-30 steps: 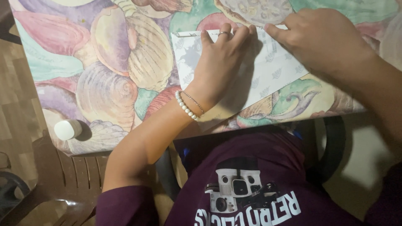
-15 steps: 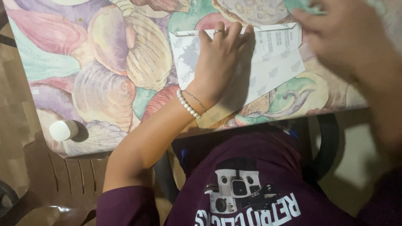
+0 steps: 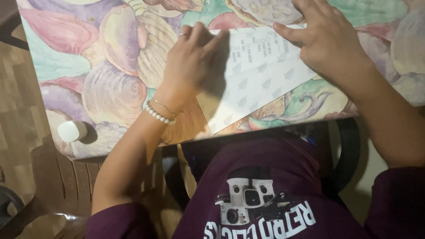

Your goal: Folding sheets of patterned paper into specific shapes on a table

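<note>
Your right hand has come back down onto the sheet of paper; half a second ago it was lifted and blurred above the far corner, and now it lies flat with fingers spread along the sheet's upper edge. That puts both hands on the sheet again, so it looks pinned for pressing a fold rather than free to shift. Your left hand has kept its place on the near-left part of the paper, palm down, fingers together and stretched toward the top edge; a ring and a pearl bracelet show on it. Neither hand grips anything: both are open and pressing. You have the pale, patterned paper lying slantwise on the shell-printed bench, one corner reaching the near edge. A small white cylinder stands well apart, at the bench's near-left corner.
</note>
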